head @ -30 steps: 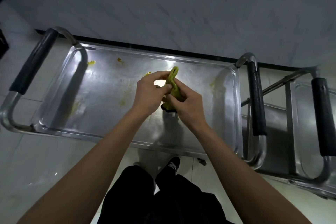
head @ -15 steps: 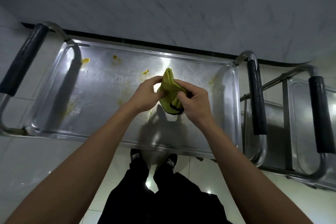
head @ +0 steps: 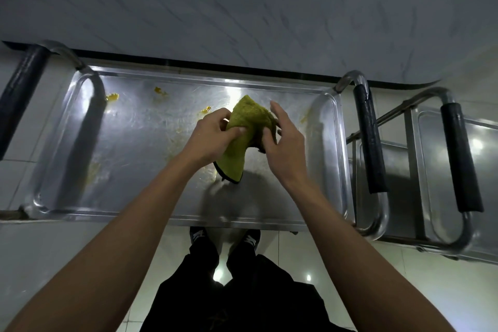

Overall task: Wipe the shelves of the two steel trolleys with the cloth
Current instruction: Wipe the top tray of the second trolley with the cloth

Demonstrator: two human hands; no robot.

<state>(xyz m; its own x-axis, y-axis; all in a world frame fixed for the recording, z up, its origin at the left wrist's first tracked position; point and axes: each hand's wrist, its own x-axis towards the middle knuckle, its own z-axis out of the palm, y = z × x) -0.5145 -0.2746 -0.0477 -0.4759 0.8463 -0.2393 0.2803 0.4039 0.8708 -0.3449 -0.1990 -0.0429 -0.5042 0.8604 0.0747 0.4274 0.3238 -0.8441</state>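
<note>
Little of the wiping appears done: yellow food smears [head: 112, 96] are seen beyond and left of the hands on the top shelf [head: 140, 148] of the near steel trolley. The green cloth [head: 242, 137] is pinched by the left hand [head: 213, 137] above it, the right hand [head: 283, 140] loosely spread with its thumb on the cloth. The second trolley [head: 442, 170], right of the hands, looks untouched; nothing is seen on its tray.

We seem to stand in a catering or canteen back room: two steel trolleys [head: 188, 143] [head: 442, 170] with padded black handles [head: 370, 137] are parked against a grey marbled wall [head: 242, 8] on a pale tiled floor [head: 40, 250], with yellow food smears [head: 111, 96] on one shelf.
</note>
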